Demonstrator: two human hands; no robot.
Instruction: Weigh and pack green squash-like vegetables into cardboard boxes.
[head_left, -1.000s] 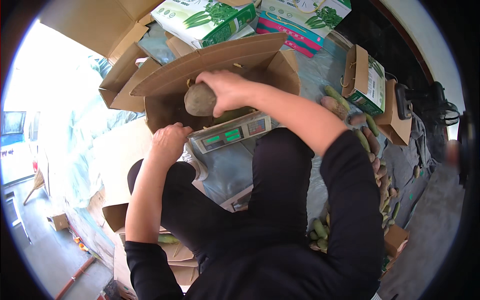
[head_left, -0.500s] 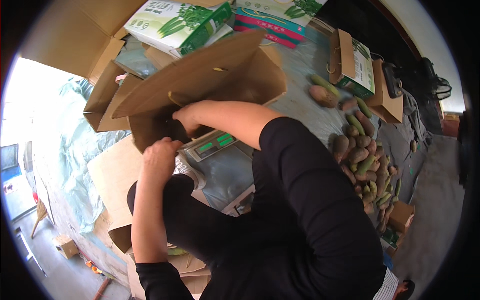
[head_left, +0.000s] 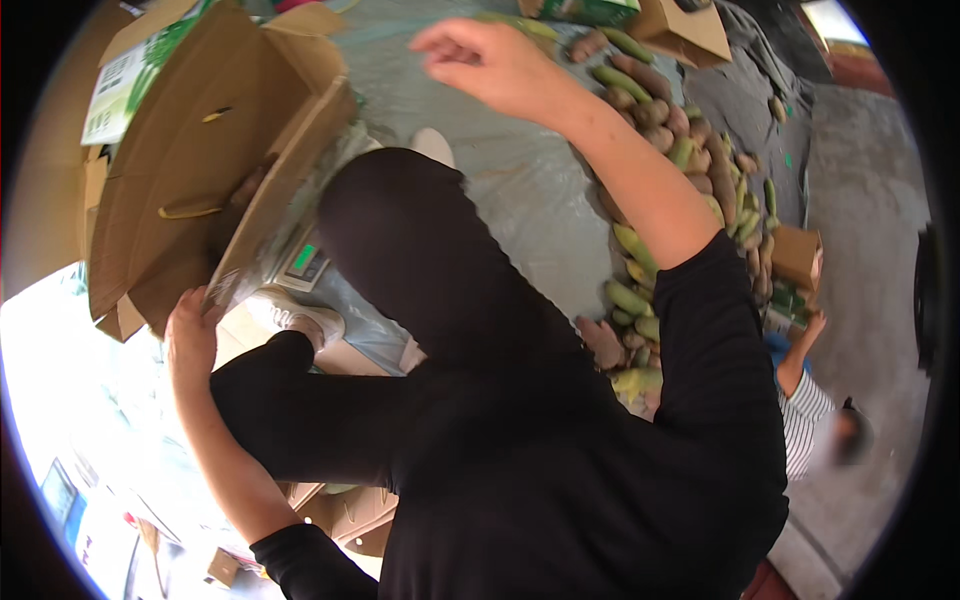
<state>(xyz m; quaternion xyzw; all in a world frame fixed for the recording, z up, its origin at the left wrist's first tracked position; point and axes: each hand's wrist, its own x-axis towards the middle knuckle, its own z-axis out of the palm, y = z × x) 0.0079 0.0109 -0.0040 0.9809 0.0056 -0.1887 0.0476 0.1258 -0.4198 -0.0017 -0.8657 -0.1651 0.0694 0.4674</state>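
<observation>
A large open cardboard box [head_left: 170, 130] stands at the left, its flap raised. My left hand [head_left: 190, 330] is closed on the box's near lower corner. Inside the box I make out a dark reddish tuber [head_left: 250, 188], mostly in shadow, and a thin yellowish strip [head_left: 190, 212] against the cardboard. My right hand [head_left: 490, 65] is raised over the sheeted floor, away from the box, with nothing in it and its fingers loosely bent apart. To its right lies a pile of reddish-brown tubers and long green vegetables [head_left: 690, 150].
A digital scale [head_left: 305, 262] with a green display sits beside the box, near my shoe [head_left: 300, 315]. Plastic sheeting [head_left: 530, 190] covers the floor. Small boxes [head_left: 795, 258] stand past the pile. Another person [head_left: 800, 420] in a striped top is at the lower right.
My right hand has come out of the box and swung right, toward the pile. My left hand stays on the box's edge. The view has turned to the right.
</observation>
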